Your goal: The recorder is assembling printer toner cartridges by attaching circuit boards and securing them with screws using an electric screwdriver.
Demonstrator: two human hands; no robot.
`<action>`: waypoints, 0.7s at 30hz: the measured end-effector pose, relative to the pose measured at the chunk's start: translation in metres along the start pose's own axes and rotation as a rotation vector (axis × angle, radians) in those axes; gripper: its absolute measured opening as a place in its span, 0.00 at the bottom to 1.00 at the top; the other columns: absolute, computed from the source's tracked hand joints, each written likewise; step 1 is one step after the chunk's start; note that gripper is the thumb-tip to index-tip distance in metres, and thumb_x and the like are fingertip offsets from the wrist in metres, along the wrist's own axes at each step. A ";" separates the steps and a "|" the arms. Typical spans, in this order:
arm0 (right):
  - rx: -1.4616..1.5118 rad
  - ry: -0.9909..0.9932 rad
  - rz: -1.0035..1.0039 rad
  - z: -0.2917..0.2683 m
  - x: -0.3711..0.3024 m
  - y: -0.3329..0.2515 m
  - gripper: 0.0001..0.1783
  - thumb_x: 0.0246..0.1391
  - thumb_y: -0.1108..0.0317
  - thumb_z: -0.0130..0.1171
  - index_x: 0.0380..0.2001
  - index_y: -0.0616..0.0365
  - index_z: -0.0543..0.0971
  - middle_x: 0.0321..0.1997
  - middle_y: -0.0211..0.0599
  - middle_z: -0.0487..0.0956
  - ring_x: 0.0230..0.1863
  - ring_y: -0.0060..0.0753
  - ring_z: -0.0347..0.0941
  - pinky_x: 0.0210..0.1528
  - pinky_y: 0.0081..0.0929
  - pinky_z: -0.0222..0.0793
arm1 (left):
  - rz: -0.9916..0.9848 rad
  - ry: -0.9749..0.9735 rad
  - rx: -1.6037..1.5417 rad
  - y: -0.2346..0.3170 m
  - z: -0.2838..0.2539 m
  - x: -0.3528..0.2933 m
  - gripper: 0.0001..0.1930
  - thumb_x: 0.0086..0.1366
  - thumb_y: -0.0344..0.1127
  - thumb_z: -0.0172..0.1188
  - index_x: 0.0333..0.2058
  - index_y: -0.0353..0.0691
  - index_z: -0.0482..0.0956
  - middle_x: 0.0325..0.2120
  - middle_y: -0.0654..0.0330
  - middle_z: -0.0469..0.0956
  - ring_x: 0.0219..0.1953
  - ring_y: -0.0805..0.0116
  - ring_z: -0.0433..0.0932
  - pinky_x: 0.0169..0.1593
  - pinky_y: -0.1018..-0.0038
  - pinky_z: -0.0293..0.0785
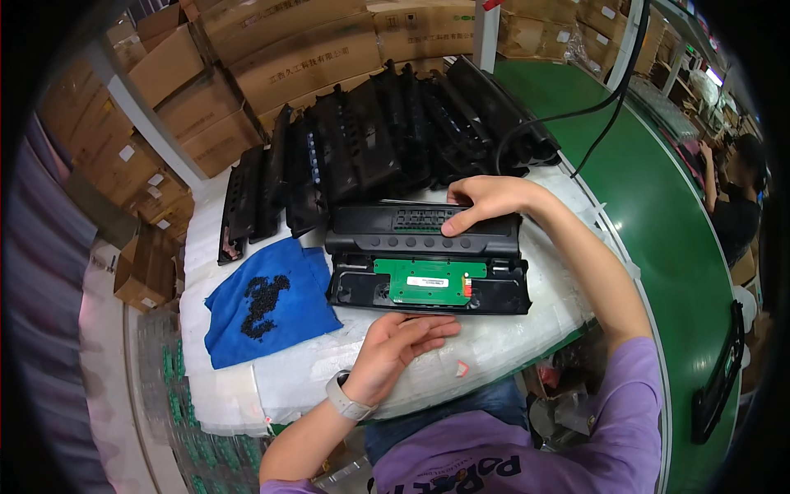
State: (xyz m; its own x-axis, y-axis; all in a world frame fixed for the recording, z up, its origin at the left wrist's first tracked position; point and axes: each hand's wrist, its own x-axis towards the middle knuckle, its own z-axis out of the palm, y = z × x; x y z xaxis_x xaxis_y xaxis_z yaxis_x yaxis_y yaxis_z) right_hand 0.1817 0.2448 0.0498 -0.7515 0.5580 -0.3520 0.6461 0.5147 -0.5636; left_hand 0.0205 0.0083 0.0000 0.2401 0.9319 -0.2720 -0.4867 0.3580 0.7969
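In front of me lie two long black plastic housings, one behind the other. The far black plastic housing (350, 224) has a grid of small openings and a row of round buttons. My right hand (491, 200) grips its far edge, thumb on top, other fingers partly hidden behind. The near black housing (355, 290) carries a green circuit board (403, 290) with a white label and a red-and-yellow connector. My left hand (401, 344) is palm up at its near edge, fingers stretched out; contact is hard to make out. A blue cloth (226, 325) holds many tiny black parts (262, 309).
Several black housings (370, 136) are stacked along the table's far side. A black cable (568, 119) hangs at the right, over a green surface (650, 247). Cardboard boxes (304, 62) stand behind. At the far right, another person (732, 210) sits.
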 end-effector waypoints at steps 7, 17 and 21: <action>0.208 -0.115 -0.100 0.003 -0.012 -0.008 0.42 0.34 0.47 0.72 0.46 0.68 0.71 0.40 0.44 0.78 0.38 0.35 0.75 0.45 0.26 0.69 | -0.029 -0.020 -0.008 -0.002 0.000 -0.003 0.21 0.71 0.39 0.41 0.49 0.23 0.67 0.47 0.44 0.74 0.51 0.63 0.74 0.54 0.73 0.69; 0.127 -0.125 0.005 -0.031 -0.066 0.011 0.46 0.27 0.46 0.75 0.44 0.72 0.72 0.36 0.41 0.78 0.37 0.29 0.73 0.44 0.23 0.67 | -0.027 0.037 0.013 -0.003 -0.001 -0.002 0.18 0.71 0.37 0.42 0.46 0.23 0.68 0.45 0.42 0.75 0.48 0.61 0.76 0.53 0.73 0.72; 0.291 -0.111 0.023 -0.030 -0.104 0.017 0.45 0.29 0.46 0.74 0.44 0.71 0.73 0.35 0.39 0.77 0.35 0.28 0.73 0.41 0.22 0.68 | -0.025 0.015 0.008 -0.003 -0.002 -0.002 0.17 0.70 0.35 0.44 0.46 0.24 0.68 0.45 0.42 0.75 0.49 0.61 0.76 0.52 0.73 0.72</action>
State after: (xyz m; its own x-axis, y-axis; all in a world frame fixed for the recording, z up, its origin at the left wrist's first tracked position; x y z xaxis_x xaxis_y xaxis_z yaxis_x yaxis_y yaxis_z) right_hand 0.2748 0.2156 0.0990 -0.7576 0.4843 -0.4376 0.6098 0.2863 -0.7390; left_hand 0.0199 0.0053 -0.0029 0.2396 0.9233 -0.3003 -0.4736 0.3812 0.7940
